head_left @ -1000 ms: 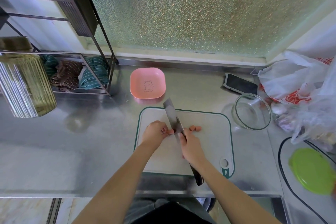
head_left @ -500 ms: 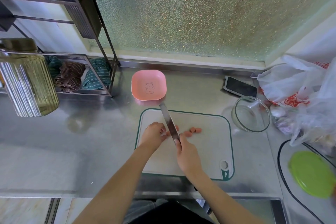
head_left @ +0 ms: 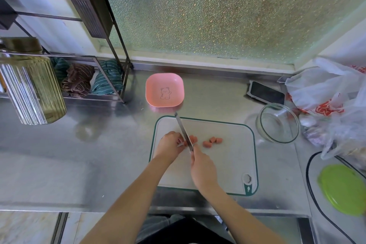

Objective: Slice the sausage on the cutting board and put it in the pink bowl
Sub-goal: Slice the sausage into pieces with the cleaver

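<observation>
Since a second ago my knife (head_left: 184, 132) has tipped upright, more slices lying right. At frame centre my left hand (head_left: 170, 145) pinches the sausage (head_left: 190, 140), probably a short stub lying left-right. My right hand (head_left: 202, 170) grips the handle, blade crossing it; pink bowl (head_left: 164, 89) waits above.

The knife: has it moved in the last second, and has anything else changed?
The knife turned from showing its flat side to edge-down, across the sausage beside the left hand. The right hand kept its grip. More cut pieces now lie to the right. The pink bowl stays empty, the cutting board unmoved.
</observation>
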